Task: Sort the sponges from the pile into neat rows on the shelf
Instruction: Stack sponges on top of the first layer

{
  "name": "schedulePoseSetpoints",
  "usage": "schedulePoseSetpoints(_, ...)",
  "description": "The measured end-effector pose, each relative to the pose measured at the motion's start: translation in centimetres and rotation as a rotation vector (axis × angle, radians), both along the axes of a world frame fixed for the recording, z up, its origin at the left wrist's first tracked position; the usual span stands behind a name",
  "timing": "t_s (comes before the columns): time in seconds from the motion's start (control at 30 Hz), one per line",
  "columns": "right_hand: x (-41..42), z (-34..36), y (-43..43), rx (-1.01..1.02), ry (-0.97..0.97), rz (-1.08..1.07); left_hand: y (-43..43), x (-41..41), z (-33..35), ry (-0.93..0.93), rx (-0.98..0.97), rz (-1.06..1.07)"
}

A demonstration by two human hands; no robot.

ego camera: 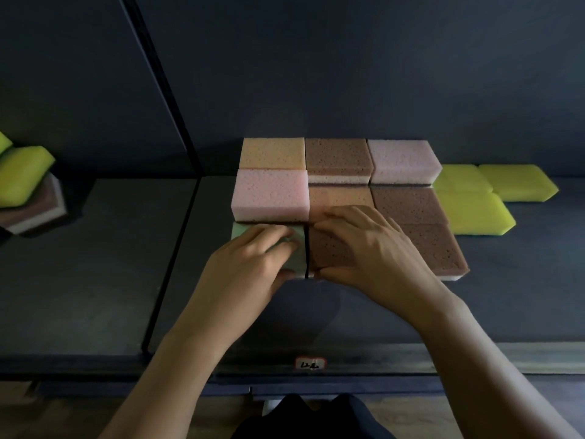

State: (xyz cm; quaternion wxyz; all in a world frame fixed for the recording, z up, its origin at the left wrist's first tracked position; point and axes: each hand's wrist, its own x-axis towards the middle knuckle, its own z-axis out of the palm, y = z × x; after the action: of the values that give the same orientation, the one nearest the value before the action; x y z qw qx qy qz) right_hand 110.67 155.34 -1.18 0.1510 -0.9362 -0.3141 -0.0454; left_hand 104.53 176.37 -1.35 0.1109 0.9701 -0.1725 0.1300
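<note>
Sponges stand in a three-by-three block on the dark shelf. The back row holds an orange sponge, a brown one and a pink one. A taller pink stack sits at middle left. My left hand grips a pale green sponge at the front left, thumb on its near face. My right hand grips the brown sponge beside it, fingers on top and thumb on its front edge. Another brown sponge lies at front right.
Three flat yellow sponges lie in rows right of the block. On the left shelf section, a loose pile has a yellow-green sponge on top of a brown-and-white one. A vertical divider separates the sections. A small label marks the shelf's front edge.
</note>
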Motion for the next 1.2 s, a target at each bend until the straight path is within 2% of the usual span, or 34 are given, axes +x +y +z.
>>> schedulePoseSetpoints(0.4,0.5,-0.4,0.2,0.008,0.011,0.009,-0.4,0.3,0.0,-0.043,-0.005,-0.055)
schedulePoseSetpoints(0.7,0.2,0.8,-0.1,0.048,0.078,0.017,0.2,0.1,0.7,0.032,-0.099,-0.038)
schedulePoseSetpoints(0.9,0.4,1.5,0.8,0.155,0.075,-0.015,1.2,0.3,1.8,-0.177,-0.156,0.090)
schedulePoseSetpoints(1.2,0.4,1.8,2.4,0.264,0.053,-0.075,3.0,1.3,1.4,-0.112,-0.127,0.181)
